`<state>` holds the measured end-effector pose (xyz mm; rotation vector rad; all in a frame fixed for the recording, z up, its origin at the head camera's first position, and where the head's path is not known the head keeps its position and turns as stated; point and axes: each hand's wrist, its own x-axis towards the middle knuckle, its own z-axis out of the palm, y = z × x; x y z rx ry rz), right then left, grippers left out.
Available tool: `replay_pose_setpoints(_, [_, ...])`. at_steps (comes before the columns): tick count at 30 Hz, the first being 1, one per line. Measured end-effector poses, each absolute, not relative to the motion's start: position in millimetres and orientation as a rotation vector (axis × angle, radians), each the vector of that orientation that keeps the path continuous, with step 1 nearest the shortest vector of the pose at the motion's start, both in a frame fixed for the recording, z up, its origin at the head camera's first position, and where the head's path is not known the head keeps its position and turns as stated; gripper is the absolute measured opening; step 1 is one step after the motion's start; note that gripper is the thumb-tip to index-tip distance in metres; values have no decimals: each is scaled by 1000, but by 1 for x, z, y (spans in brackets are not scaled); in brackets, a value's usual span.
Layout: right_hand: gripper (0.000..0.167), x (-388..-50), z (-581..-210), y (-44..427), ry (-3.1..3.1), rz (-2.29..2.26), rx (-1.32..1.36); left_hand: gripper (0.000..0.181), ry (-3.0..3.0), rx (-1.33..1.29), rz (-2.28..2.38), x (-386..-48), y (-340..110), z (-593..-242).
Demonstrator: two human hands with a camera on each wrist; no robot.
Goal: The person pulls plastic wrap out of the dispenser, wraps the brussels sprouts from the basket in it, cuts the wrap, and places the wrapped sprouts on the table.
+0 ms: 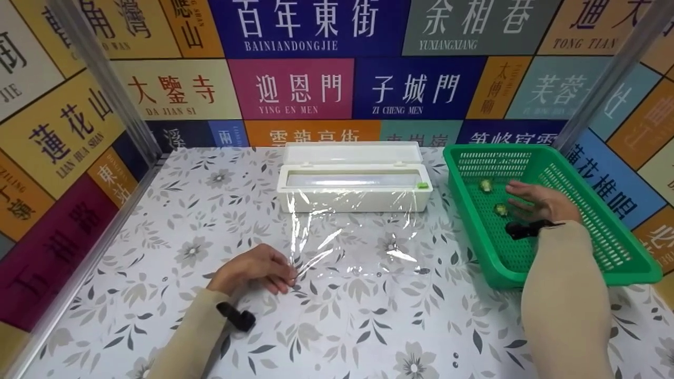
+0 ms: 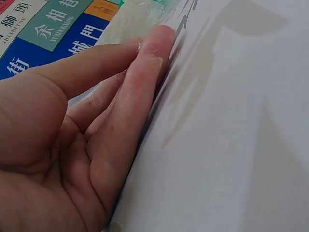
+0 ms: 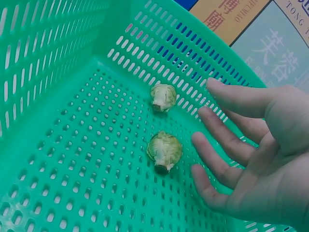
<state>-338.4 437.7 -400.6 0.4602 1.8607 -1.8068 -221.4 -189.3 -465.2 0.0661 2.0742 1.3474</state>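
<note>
A sheet of clear cling film (image 1: 350, 245) hangs from the front of a white dispenser box (image 1: 355, 201) and spreads over the table. My left hand (image 1: 258, 268) pinches the film's near left corner between thumb and fingertips, low over the tablecloth. Inside a green plastic basket (image 1: 476, 245), my right hand (image 1: 550, 204) hovers with fingers spread and slightly bent, holding nothing. Two small Brussels sprouts lie on the basket floor: one sprout (image 3: 164, 151) nearer the hand, another sprout (image 3: 163, 96) farther off. Neither is touched in the right wrist view.
The box's lid (image 1: 353, 153) stands raised at the back, and a green slider (image 1: 422, 185) sits at its right end. A floral tablecloth (image 1: 189, 252) covers the table. Sign-printed panels (image 1: 297, 87) rise behind, with metal posts (image 1: 113, 79) at the corners.
</note>
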Motion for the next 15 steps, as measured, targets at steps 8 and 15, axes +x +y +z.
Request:
replay_pose_setpoints(8, [42,-338,-403,435,1808,-1820,458,21,2072,90,1365,-221,-189,-466])
replay_pose_setpoints(15, [12,-333,-406,433,1897,-1764,505,21,2067,96,1375,-221,-188,-466])
